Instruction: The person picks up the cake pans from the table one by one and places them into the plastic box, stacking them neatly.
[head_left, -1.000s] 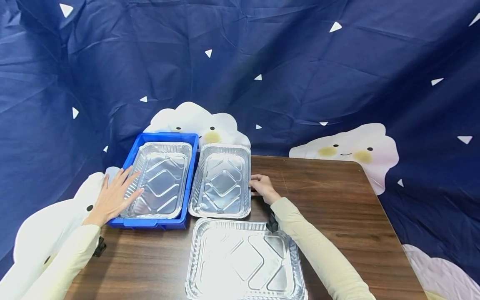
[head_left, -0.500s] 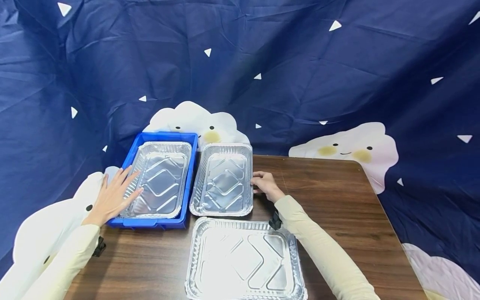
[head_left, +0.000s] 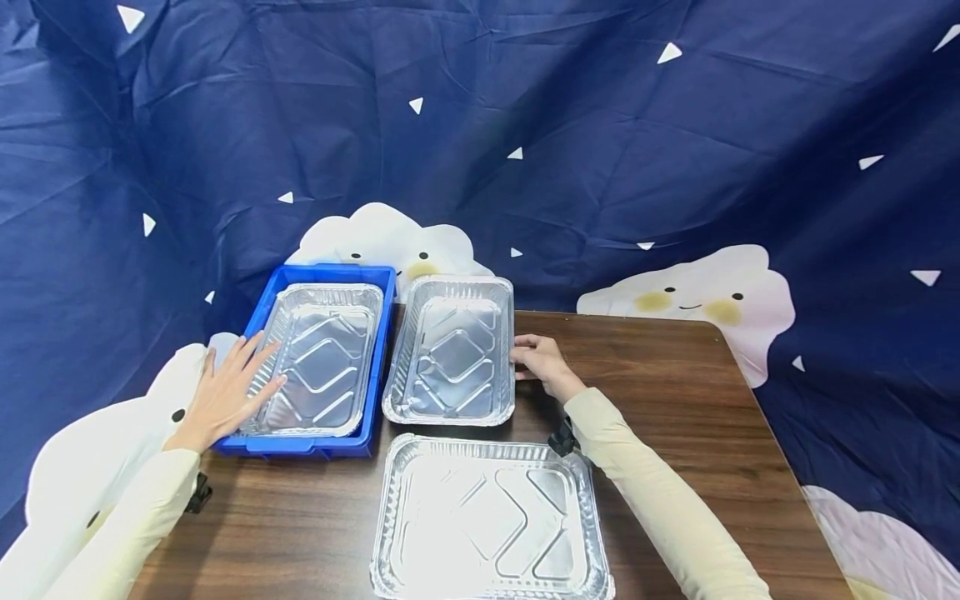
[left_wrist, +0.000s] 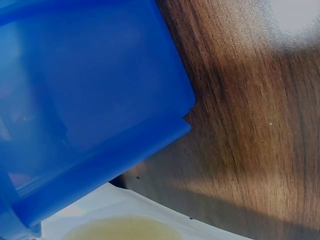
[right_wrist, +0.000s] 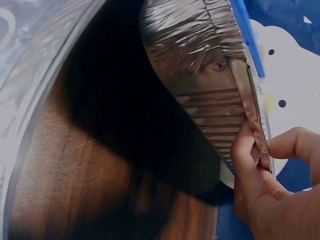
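Note:
My right hand [head_left: 546,363] pinches the right rim of a foil tray [head_left: 453,350] beside the blue bin. In the right wrist view, the thumb and fingers [right_wrist: 245,165] close on the rim of this foil tray [right_wrist: 210,100], whose ribbed side shows above a dark shadow on the table. With its fingers spread, my left hand [head_left: 228,392] rests at the left side of the blue bin [head_left: 381,350], over the edge of a foil tray [head_left: 322,358] lying inside it. Only the bin [left_wrist: 100,80] and the table appear in the left wrist view; the left hand is out of that frame.
Another foil tray [head_left: 487,517], brightly lit, lies on the brown wooden table [head_left: 660,400] nearer the person, below the held tray. A dark blue curtain [head_left: 562,150] with white clouds hangs behind the table.
My right hand has moved a little to the right and away from me, and the pinched foil tray has come with it, its far edge rising. My left hand has stayed put.

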